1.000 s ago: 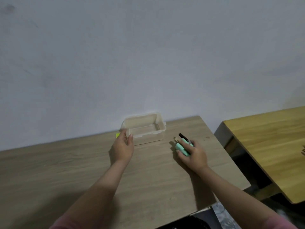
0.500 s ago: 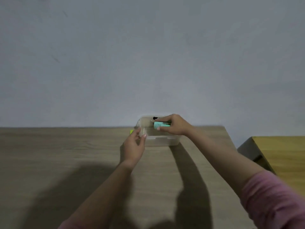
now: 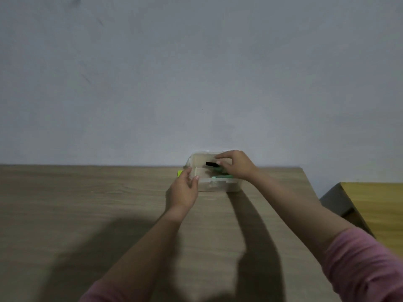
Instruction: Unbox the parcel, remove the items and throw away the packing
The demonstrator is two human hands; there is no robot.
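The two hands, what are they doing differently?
The left hand stays outside the clear plastic box, its fingers touching the box's left end; the right hand reaches over the box from the other side. The left hand carries nothing, while the right hand's fingers curl over the green and black items in the box. Both hands are at the same box on the wooden table.

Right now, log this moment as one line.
left hand steadies clear plastic box | right hand over box, on green items | black item inside
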